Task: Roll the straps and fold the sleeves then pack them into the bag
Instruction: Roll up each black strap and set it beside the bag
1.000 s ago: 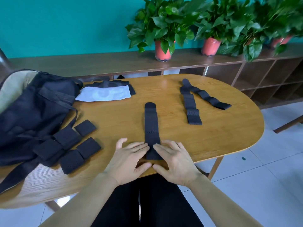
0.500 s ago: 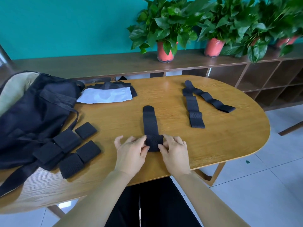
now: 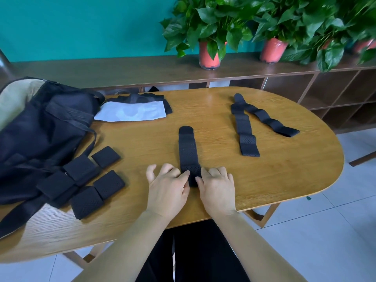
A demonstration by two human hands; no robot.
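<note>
Pinching the rolled near end of the strap point(image 3: 187, 151) between your left hand point(image 3: 168, 188) and right hand point(image 3: 216, 186), fingers curled on either side, you hold the coil square, likely so it winds tight toward the free end lying flat at the middle of the desk point(image 3: 264, 180). The bag point(image 3: 40, 135) slumps on the left edge, its inside hidden; finished rolls point(image 3: 85, 184) lie beside it, unpacked.

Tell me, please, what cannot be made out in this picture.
1. Head view: rolled end of the strap, covered by the left hand and right hand; turns uncountable.
2. Head view: inside of the bag, hidden by its own fabric; the left edge cuts it.
3. Head view: the dark cloth, mostly under the white sheet.
</note>
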